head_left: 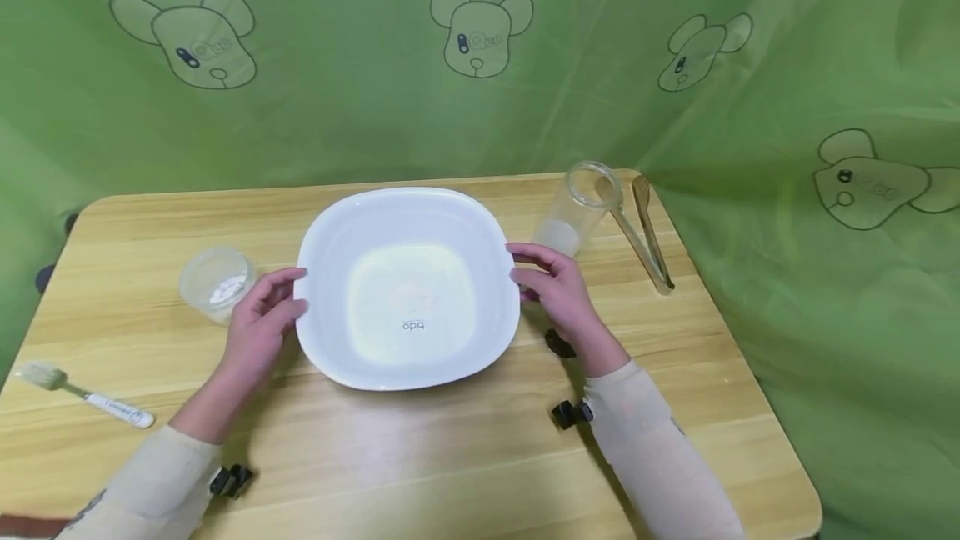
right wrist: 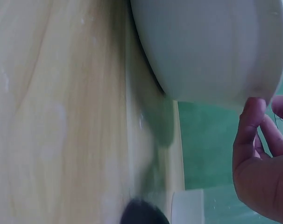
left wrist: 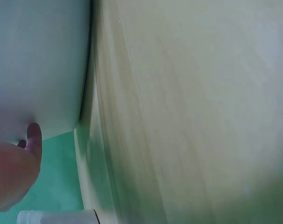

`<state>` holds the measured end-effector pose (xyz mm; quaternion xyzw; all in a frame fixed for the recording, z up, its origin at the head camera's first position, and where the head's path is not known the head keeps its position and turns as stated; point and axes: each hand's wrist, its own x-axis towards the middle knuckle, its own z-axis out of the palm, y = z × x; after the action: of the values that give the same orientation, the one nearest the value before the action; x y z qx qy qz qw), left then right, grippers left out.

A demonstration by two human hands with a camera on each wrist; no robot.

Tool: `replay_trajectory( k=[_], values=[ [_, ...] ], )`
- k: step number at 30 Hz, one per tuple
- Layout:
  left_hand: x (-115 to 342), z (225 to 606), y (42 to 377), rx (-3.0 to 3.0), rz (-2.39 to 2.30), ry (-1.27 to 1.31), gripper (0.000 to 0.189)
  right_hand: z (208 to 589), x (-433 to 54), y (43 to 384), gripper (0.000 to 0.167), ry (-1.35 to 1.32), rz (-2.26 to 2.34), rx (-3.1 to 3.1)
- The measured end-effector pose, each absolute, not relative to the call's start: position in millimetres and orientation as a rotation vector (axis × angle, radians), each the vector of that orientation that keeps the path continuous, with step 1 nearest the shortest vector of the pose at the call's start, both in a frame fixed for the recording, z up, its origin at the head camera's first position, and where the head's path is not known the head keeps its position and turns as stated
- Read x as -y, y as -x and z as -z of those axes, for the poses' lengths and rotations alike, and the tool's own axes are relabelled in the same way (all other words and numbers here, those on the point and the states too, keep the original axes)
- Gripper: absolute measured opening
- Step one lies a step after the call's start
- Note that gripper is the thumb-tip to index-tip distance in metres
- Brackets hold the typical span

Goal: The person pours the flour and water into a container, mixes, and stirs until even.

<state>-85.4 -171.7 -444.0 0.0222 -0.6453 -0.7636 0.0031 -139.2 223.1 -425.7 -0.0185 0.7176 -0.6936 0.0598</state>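
Note:
A white plastic basin [head_left: 412,290] with rounded corners and small dark lettering inside stands on the wooden table. My left hand [head_left: 258,319] holds its left rim, thumb and fingers at the edge. In the left wrist view, a fingertip touches the outer wall of the basin [left wrist: 38,70]. On the opposite side, my right hand [head_left: 551,286] grips the right rim. The right wrist view shows that hand [right wrist: 260,158] pinching the rim between curled digits. Just left of the left hand is a small clear cup [head_left: 217,282] with something whitish inside.
Behind the right hand stands a tall clear glass jar [head_left: 577,207] with white contents. Gold-coloured tongs [head_left: 648,244] lie beside it. A small dark oval object [head_left: 559,344] is under the right wrist. A white-handled brush [head_left: 86,394] lies front left. Green cloth [head_left: 360,90] hangs behind the table.

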Motion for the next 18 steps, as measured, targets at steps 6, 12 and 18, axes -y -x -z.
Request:
replay_trajectory(
  k=[6,12,18],
  values=[
    [172.7,442.4,85.1,1.974,2.434,-0.073,0.037,420.1,-237.2,130.1,0.041,0.063,2.164,-2.231],
    [171.4,441.5,85.6,1.939,2.463,-0.088,0.037,417.9,-259.0,123.9,0.043,-0.047,2.318,-2.301],
    [169.3,441.4,85.5,1.937,2.463,-0.079,0.037,414.7,-277.7,128.4,0.045,-0.244,2.511,-2.322]
  ],
)
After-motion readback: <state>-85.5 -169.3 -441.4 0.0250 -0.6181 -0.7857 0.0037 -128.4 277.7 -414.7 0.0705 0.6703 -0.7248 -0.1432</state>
